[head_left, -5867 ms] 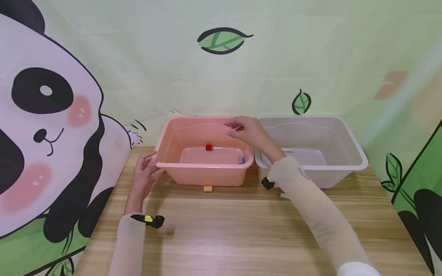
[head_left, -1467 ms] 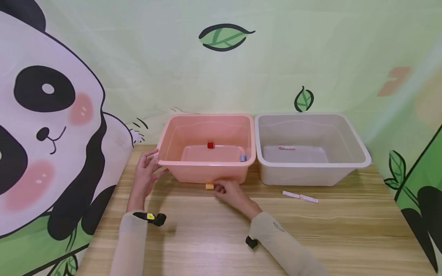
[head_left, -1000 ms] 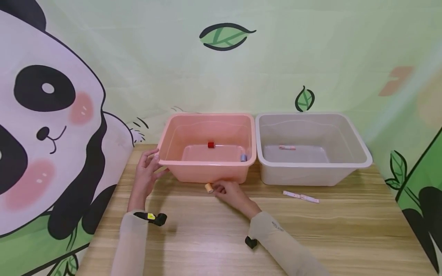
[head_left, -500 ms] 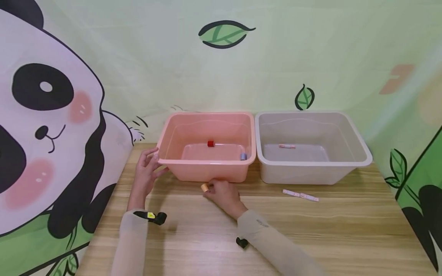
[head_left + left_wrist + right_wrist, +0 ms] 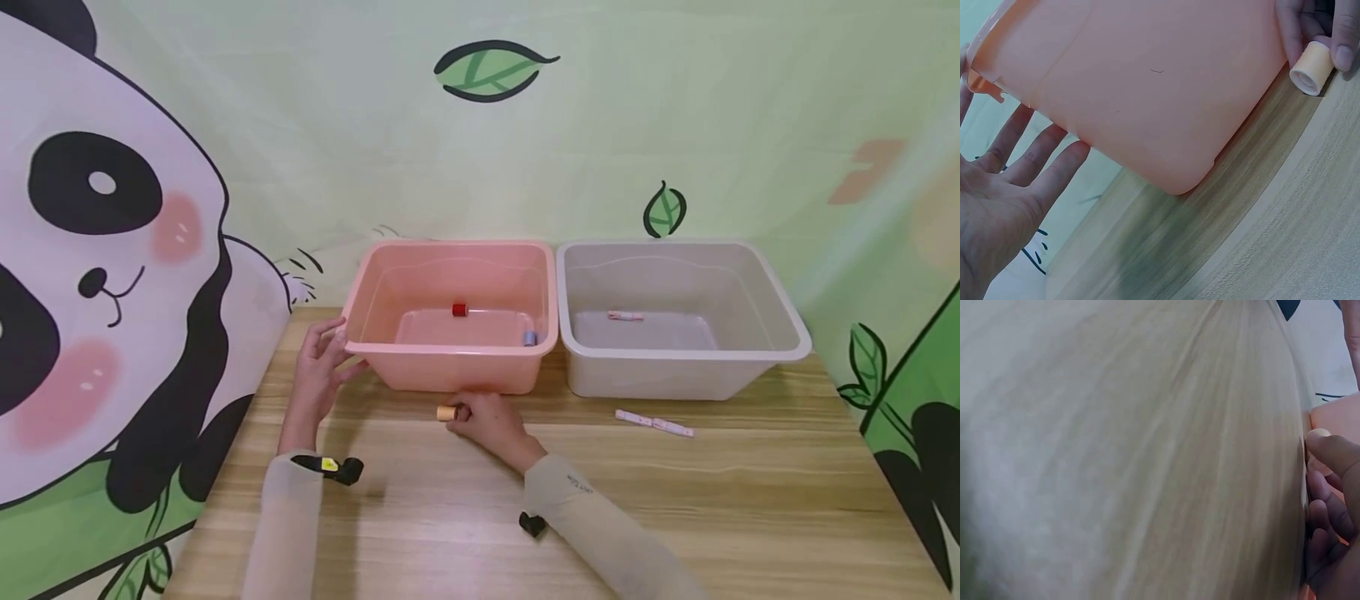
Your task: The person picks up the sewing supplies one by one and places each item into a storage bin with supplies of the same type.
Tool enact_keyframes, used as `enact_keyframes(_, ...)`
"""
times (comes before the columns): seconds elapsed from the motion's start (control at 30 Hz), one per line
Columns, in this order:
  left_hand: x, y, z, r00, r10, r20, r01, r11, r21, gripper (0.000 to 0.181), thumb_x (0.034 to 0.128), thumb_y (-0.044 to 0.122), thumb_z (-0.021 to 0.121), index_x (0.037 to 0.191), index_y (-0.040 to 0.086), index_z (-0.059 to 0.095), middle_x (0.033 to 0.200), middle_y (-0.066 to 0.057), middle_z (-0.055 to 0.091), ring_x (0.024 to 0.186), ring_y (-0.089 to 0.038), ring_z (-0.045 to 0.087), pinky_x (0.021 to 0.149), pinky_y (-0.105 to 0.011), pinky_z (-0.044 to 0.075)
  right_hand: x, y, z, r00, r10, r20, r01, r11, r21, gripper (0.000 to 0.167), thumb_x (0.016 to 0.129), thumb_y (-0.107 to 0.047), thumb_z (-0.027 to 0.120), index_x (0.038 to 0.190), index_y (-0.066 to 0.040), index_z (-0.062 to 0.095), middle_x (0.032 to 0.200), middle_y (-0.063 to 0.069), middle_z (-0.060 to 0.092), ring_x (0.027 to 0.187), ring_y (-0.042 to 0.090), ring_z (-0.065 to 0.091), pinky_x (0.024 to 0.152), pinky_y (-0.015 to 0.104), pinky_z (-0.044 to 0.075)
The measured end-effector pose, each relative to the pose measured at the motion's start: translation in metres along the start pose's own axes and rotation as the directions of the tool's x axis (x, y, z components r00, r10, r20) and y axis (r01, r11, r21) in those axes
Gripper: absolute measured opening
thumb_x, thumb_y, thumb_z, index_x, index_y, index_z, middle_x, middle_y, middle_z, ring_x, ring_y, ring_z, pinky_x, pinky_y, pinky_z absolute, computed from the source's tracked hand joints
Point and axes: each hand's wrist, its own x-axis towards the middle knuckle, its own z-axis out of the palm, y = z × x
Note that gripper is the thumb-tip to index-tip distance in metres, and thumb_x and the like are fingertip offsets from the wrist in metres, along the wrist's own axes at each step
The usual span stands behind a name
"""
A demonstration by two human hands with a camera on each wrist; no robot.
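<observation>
Right fingers (image 5: 1290, 26) pinch an orange cylinder (image 5: 1313, 65) (near the pink bin (image 5: 450, 369)).

Wood-grain tabletop (image 5: 435, 525) with pale streaks, filling the lower middle of the head view, pink tub (image 5: 457, 368) standing upright at frame centre, grey tub (image 5: 667, 379) just beside it, right of centre, slim pale pink-and-white strip (image 5: 637, 418) lying slightly slanted below the grey tub

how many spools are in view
3: the red spool and blue spool inside the pink bin, the orange spool in the right hand. More may be hidden.
</observation>
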Motion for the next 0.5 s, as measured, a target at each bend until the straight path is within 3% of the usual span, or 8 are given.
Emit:
enact_keyframes(0.27,0.001,-0.001,0.000,1.000,-0.017,-0.005,0.017,1.000,0.003,0.028,0.1044,0.025,0.059,0.132,0.022,0.055,0.134,-0.008,0.050,0.103,-0.018,0.070,0.088,-0.046,0.059,-0.004,0.007,0.001,0.999,0.000,-0.047,0.007,0.986,0.167,0.023,0.088,-0.018,0.082,0.110,-0.013,0.077,0.083,-0.006,0.067,0.075,0.005,0.060,0.068,0.020,0.051)
enact_keyframes(0.5,0.002,0.001,0.000,1.000,-0.019,-0.011,0.019,1.000,0.025,0.032,0.1035,0.028,0.060,0.134,0.022,0.054,0.137,-0.008,0.049,0.104,-0.018,0.070,0.092,-0.052,0.054,-0.009,0.012,-0.005,1.000,-0.001,-0.023,0.008,0.962,0.274,0.026,0.089,-0.017,0.081,0.113,-0.010,0.075,0.093,0.000,0.071,0.077,0.008,0.063,0.071,0.020,0.056)
